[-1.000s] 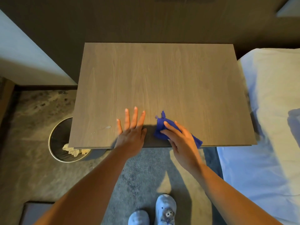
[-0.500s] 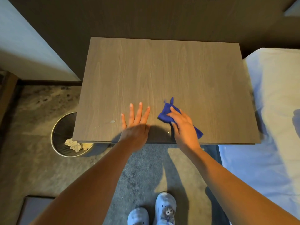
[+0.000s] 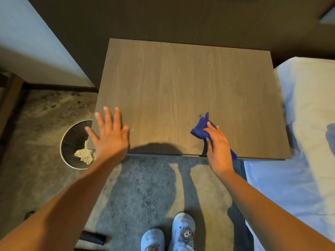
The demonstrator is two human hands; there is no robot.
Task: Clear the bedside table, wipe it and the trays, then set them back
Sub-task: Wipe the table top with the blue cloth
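Left hand [image 3: 110, 140] is wide open with fingers spread and straight, palm down over the near left corner of the table [image 3: 181, 84], holding nothing. It is a bit blurred, so whether the palm actually touches the wood cannot be told. Right hand [image 3: 218, 145] is flat too, fingers [image 3: 210, 126] straight and close together, pressing down on the blue cloth [image 3: 199, 130]. It is not gripping, just palm and fingers laid on top. The cloth lies on the table under the right hand. A bunched part sticks out ahead and left of the fingertips with a small point standing up, and a tail shows from under the heel of the hand on its outer side, right at the table's near edge. The two hands are well apart, and both sit along that near edge with plain wood grain between them and a dark shadow on the edge between the wrists. A few pale specks show on the wood just right of the left hand. The round waste bin [image 3: 69, 140] stands on the floor left of and below the left hand, partly tucked under the table corner, with crumpled paper [image 3: 84, 155] inside it by the left wrist. The bed [image 3: 308, 115], in a light sheet, is right of the right hand, up against the table's side. Grey carpet [image 3: 145, 192] lies below both forearms. A pair of light shoes [image 3: 183, 230] shows between the arms, nearer the right one. The dark wall [image 3: 163, 19] runs beyond the table, ahead of both hands.
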